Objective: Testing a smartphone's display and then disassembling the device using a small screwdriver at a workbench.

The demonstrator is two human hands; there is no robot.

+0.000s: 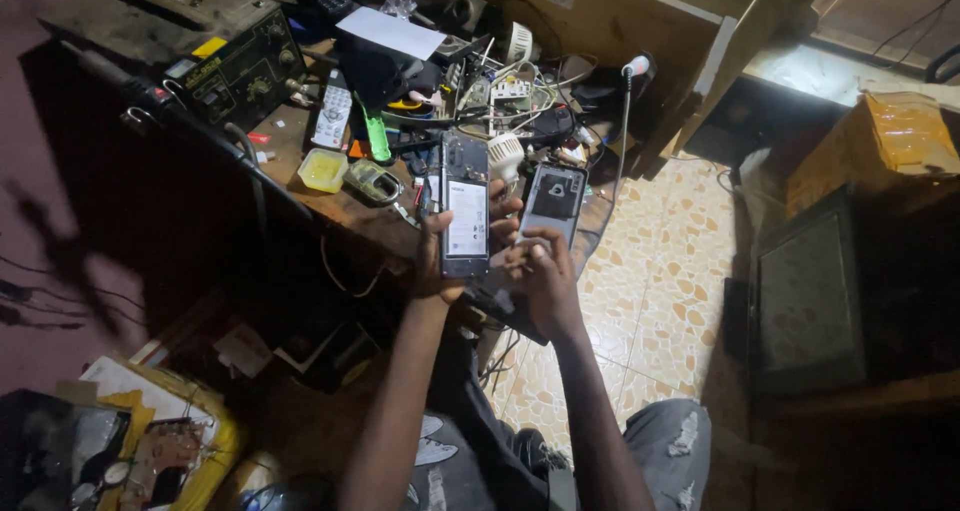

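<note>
Phone body (465, 203), its back removed so the battery and inner parts showed, was what we held upright in our left hand (437, 261), fingers wrapped around its lower edges and thumb along one side, probably so the open side faced us under the dim light. Just right of those fingers, our right hand (542, 271) gripped the detached back cover (553, 203) by its lower end, inner face toward us, fingertips pinched on it; the two parts stood side by side, nearly touching, as if we were comparing them.

Beyond our fingertips stretched the wooden workbench (350, 206), crowded with gear. Far off to the upper left of our fingers sat a dark bench power unit (215, 46) with knobs. Nearer, left of the left hand's fingers, lay a white remote control (332, 116), a small yellow plastic tub (323, 170) and a green-handled tool (377, 139). Just above the fingers a tangle of cables (520, 96) lay heaped. Below our wrists, the patterned tile floor (650, 301) showed.
</note>
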